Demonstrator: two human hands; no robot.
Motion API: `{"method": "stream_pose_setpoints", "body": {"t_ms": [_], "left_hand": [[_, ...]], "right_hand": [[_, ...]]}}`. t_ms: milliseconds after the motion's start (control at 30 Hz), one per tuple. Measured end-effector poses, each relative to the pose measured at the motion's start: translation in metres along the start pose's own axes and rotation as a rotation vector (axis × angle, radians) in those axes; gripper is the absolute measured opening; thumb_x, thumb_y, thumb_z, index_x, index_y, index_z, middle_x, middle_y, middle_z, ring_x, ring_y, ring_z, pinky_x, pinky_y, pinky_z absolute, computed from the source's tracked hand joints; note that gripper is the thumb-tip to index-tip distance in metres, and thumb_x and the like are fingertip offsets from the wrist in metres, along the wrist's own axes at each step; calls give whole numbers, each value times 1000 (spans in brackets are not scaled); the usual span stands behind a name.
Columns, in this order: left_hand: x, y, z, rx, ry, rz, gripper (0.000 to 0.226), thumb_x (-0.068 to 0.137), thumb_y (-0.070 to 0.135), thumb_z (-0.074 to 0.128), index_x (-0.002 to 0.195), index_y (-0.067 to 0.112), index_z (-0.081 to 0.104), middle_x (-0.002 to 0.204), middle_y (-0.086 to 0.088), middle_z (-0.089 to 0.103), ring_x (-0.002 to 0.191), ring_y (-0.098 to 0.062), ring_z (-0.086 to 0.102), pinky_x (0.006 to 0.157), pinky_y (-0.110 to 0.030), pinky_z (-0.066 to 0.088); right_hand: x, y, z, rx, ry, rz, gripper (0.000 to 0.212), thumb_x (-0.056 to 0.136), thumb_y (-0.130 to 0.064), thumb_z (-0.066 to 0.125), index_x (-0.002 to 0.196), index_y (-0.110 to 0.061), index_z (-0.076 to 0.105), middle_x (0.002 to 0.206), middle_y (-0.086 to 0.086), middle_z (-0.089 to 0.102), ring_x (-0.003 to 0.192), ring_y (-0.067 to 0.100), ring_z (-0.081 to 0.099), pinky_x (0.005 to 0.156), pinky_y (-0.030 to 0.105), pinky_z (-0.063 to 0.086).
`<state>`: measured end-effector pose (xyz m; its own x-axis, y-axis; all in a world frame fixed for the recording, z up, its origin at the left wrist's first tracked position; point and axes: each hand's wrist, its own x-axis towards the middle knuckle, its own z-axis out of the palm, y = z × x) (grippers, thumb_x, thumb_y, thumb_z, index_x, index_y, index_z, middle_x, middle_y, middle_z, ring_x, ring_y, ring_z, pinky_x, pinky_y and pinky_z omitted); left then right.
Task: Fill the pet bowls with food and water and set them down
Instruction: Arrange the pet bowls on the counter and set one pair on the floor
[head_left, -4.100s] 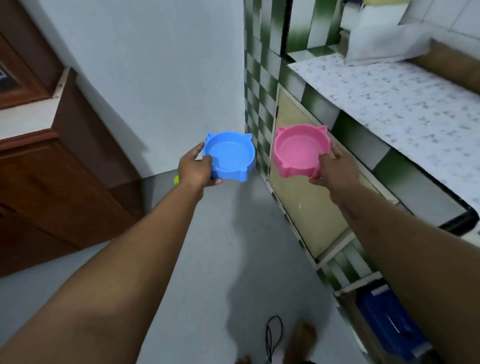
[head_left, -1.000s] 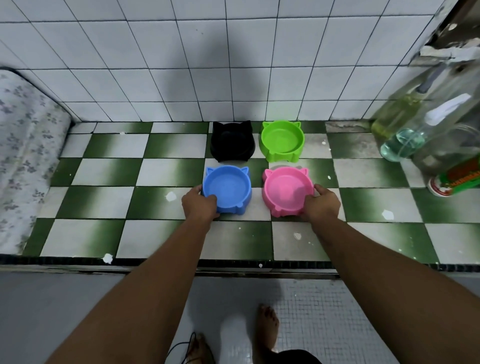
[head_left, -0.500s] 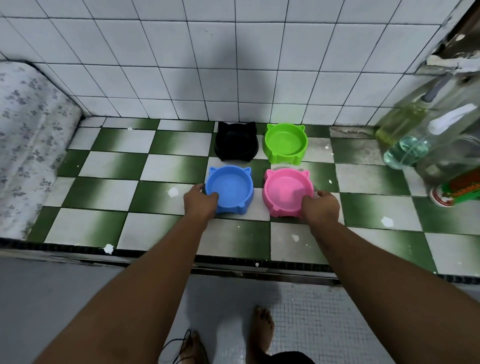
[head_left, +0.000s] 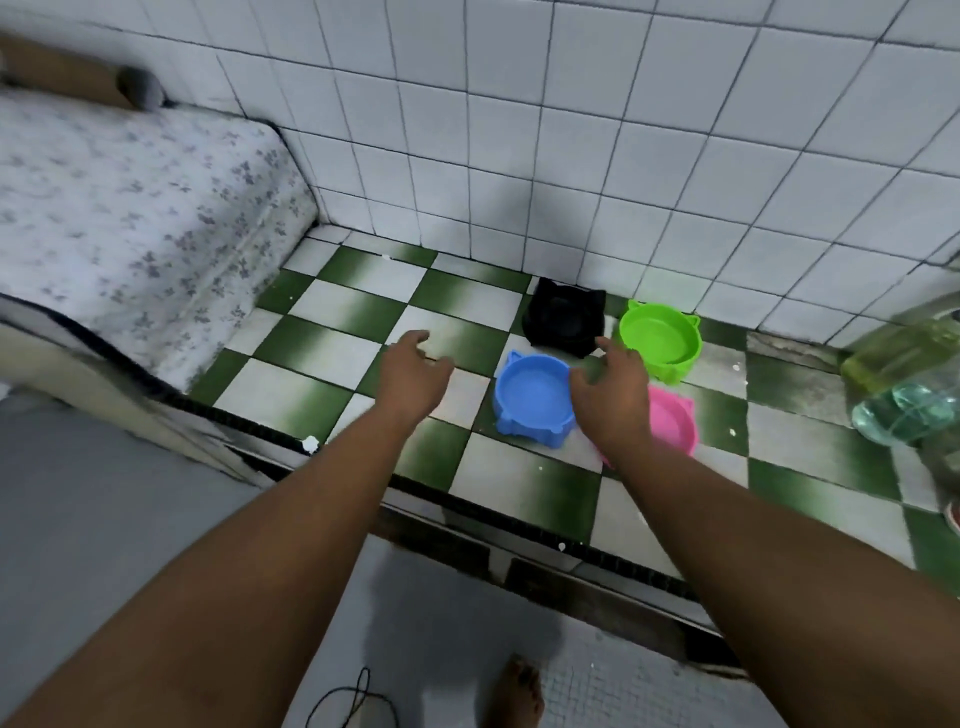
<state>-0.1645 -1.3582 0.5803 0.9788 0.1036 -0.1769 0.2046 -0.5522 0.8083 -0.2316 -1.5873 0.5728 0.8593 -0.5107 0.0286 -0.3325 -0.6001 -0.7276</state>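
The blue pet bowl (head_left: 535, 400) sat on the checkered counter (head_left: 332, 358), with the pink bowl (head_left: 672, 423) at its 3 o'clock, the black bowl (head_left: 563, 317) at its 12 o'clock and the green bowl (head_left: 660, 335) at 12 o'clock of the pink. The left hand (head_left: 413, 376) was out at the blue bowl's 9 o'clock, fingers loose and holding nothing. The right hand (head_left: 613, 400), fingers spread and empty, covered part of the pink bowl, with bottles (head_left: 904, 395) further off at 3 o'clock and a floral cloth (head_left: 130, 208) at 9 o'clock.

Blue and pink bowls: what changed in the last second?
Both let go. Left hand released the blue bowl and drew off left; right hand released the pink bowl and hangs over its left edge, fingers loose. Black bowl and green bowl untouched; blue and pink stay where set on the counter.
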Motion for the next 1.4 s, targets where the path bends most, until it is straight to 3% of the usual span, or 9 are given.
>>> {"method": "stream_pose_setpoints", "body": {"t_ms": [100,233,467,700,833,1033,1167,1267,1400], "left_hand": [[-7,-19,-49,-21,63,23,47,93,28,68,137,15,58,114,-6,65,97,-22,64,79,-27,47],[-21,-70,-134,-41,156,-39,41,95,32,66,134,18,61,111,-4,64,95,-22,63,83,-32,52],[-76,-208,-306,-130,389,-203,38,93,26,67,130,16,63,93,3,63,80,-16,62,76,-26,46],[-134,-323,-469,-165,581,-290,33,93,25,68,126,16,65,95,0,66,73,-6,59,59,-19,43],[-157,-379,-534,-197,709,-356,34,91,22,69,124,13,66,83,4,62,68,-8,57,66,-24,44],[-186,-449,-588,-241,842,-484,30,90,22,70,119,17,67,80,6,60,78,-21,60,73,-24,43],[-185,-493,-624,-229,914,-573,30,90,24,70,119,18,67,78,6,62,79,-24,64,71,-26,44],[-167,-520,-651,-260,966,-618,27,91,22,70,117,18,66,76,8,61,67,-12,57,64,-25,42],[-127,-549,-688,-299,1024,-684,25,89,24,70,113,21,66,80,5,63,73,-18,60,67,-25,44]], "right_hand": [[-15,-41,35,23,-39,-182,46,87,-19,67,132,-8,59,124,16,57,114,32,56,99,33,40],[-56,-117,91,83,-175,-344,42,87,-18,65,129,-18,60,117,5,55,96,22,58,89,34,49],[-181,-249,207,91,-389,-602,43,90,-24,64,132,-19,57,115,1,53,92,18,57,86,37,52],[-303,-364,311,171,-580,-612,48,91,-26,64,137,-15,53,120,8,53,103,20,54,95,35,49],[-356,-412,361,172,-667,-641,47,92,-27,64,137,-17,53,125,6,53,102,18,56,94,35,51],[-408,-469,440,136,-807,-753,46,90,-27,67,133,-16,58,123,7,56,98,18,60,90,32,51],[-435,-505,504,121,-922,-799,42,90,-27,68,130,-15,59,121,6,59,90,15,59,81,17,39],[-442,-535,557,93,-988,-846,43,91,-28,68,131,-16,59,120,6,59,88,18,61,82,20,40],[-438,-586,628,90,-1128,-815,41,91,-25,69,129,-13,60,119,9,59,89,19,61,82,26,47]]}}
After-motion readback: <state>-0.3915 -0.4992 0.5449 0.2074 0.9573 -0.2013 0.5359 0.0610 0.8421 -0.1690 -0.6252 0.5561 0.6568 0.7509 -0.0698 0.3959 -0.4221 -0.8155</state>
